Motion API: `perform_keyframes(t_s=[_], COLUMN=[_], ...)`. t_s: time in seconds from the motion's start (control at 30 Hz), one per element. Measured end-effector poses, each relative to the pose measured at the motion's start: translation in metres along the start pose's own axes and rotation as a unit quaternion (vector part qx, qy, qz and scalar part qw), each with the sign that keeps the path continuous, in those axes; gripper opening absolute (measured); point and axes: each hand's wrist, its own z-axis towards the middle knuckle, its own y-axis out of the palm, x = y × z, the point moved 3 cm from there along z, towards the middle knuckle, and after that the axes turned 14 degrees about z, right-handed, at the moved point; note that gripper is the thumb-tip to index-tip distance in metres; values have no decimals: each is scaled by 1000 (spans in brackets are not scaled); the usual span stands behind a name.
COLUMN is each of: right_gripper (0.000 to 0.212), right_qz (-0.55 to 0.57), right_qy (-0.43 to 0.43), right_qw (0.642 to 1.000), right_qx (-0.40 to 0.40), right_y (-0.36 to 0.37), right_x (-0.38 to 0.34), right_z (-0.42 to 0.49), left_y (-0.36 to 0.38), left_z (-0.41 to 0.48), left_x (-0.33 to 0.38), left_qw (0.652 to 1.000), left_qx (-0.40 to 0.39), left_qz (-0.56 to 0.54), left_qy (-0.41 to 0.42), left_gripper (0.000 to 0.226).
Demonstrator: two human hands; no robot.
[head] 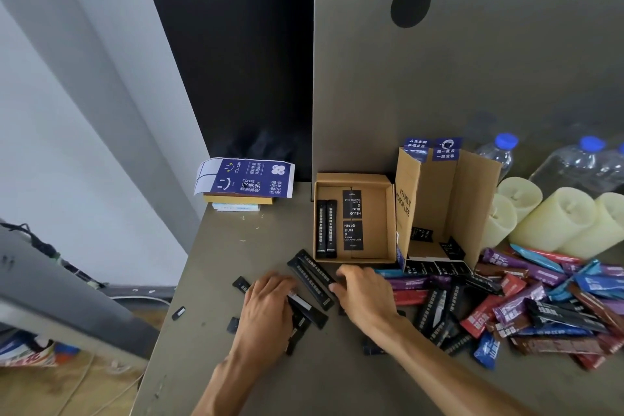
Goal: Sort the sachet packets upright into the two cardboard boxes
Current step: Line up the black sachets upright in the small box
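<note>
Standing at the far side of the grey table (236,246), the two cardboard boxes touch side by side, probably so that either hand can reach them from the loose stock. The taller box (472,199) on the right has its flaps up and its near side folded down. From this angle it shows only printed black panels at its floor, and I see no sachets inside. The low box (371,179) to its left is open at the top and mostly bare.

A pile of coloured sachets (540,300) in purple, red, blue, brown and black sprawls flat over the near right of the table, unsorted. Pale candles (557,223) and water bottles (499,152) crowd the far right, behind the pile.

The left hand (270,307) lies palm down with its fingers curled over a fan of black sachets (314,277), seemingly to gather them into one bundle. The right hand (366,295) sits just right of them, its fingers bent narrow with the tips against the bundle's edge. It is likely squaring the ends, but I cannot tell whether it pinches anything.

These sachets are long, slim, matte black sticks with white print, lying slantwise just near the low box.

Two more black sticks (326,228) lean against the low box's left wall, suggesting black goes there.
</note>
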Motion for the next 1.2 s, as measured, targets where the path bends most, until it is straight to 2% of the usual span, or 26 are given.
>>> perform_keyframes(t_s=[0.1, 0.27, 0.37, 0.43, 0.5, 0.6, 0.67, 0.83, 1.0, 1.2], right_gripper=[24, 8, 5, 6, 7, 7, 9, 6, 9, 17], right_qz=[-21, 26, 100, 168, 227, 315, 334, 271, 279, 282], right_qy=[-1, 14, 13, 21, 32, 64, 67, 21, 61, 129], right_qw=[1000, 998, 993, 983, 969, 938, 932, 959, 958, 951], right_qx=[-16, -46, -53, -66, -89, -128, -127, -77, -29, 2], right_y=[1, 0, -12, -24, -32, -41, -46, -54, -59, -56], right_x=[-11, -7, -1, -1, -2, -3, -2, -3, -2, 3], right_z=[2, 1, -6, -11, -13, -15, -13, -1, 15, 52], left_y=[-4, -12, -23, -32, -43, -53, -56, -59, -55, -41], left_z=[4, 10, 19, 25, 32, 48, 59, 77, 80, 75], left_x=[-2, -4, -5, 0, 9, 20, 27, 44, 44, 39], left_qw=[1000, 996, 984, 964, 947, 935, 939, 947, 942, 977], left_qx=[4, -10, -41, -64, -53, -24, -24, -39, -2, -16], left_qz=[-13, -42, -113, -210, -278, -320, -315, -304, -314, -189], left_qy=[-21, -83, -133, -151, -153, -153, -139, -100, -121, -101], left_gripper=[43, 34, 36, 27, 7, 2, 5, 8, 15, 44])
